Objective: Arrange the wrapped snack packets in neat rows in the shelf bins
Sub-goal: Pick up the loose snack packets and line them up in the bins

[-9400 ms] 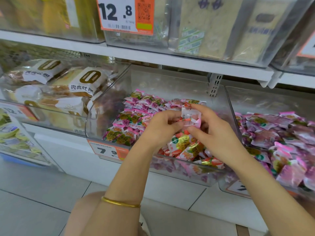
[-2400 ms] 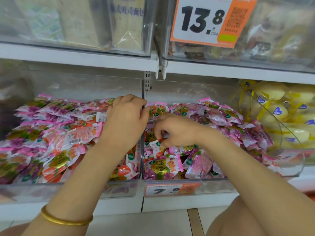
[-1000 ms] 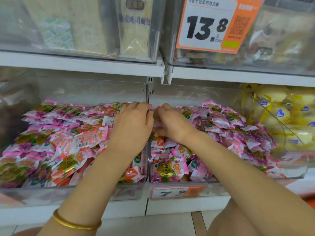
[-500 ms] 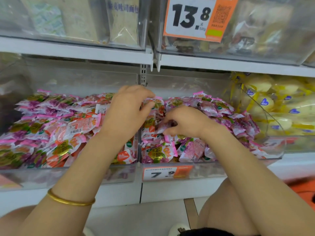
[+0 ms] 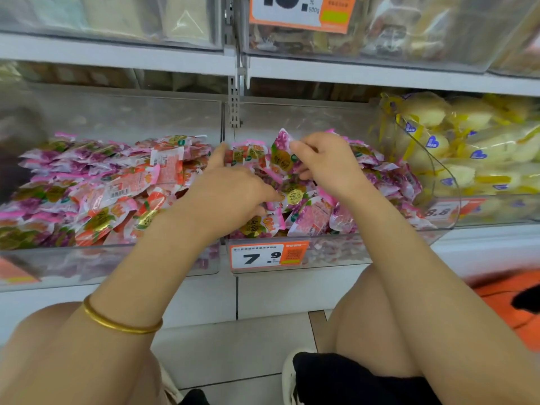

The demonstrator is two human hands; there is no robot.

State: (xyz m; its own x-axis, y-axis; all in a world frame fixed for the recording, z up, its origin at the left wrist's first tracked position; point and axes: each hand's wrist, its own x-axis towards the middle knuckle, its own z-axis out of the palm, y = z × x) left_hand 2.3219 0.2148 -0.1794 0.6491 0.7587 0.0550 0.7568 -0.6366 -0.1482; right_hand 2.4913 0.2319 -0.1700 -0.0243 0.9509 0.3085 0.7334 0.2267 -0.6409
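Your right hand has lifted since half a second ago and now pinches a purple snack packet upright above the middle bin, at 12 o'clock. Your left hand has dropped onto the heaped packets there, index finger out; its grip can't be made out. Yellow-wrapped cakes sit at 3 o'clock. A 7.9 price tag fronts the bin, with pale floor tiles below.

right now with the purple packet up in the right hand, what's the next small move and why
Probably set the purple snack packet, which the right hand pinches raised above the pile, into the back row of packets in the 7.9 bin, beside where the left hand points a finger.
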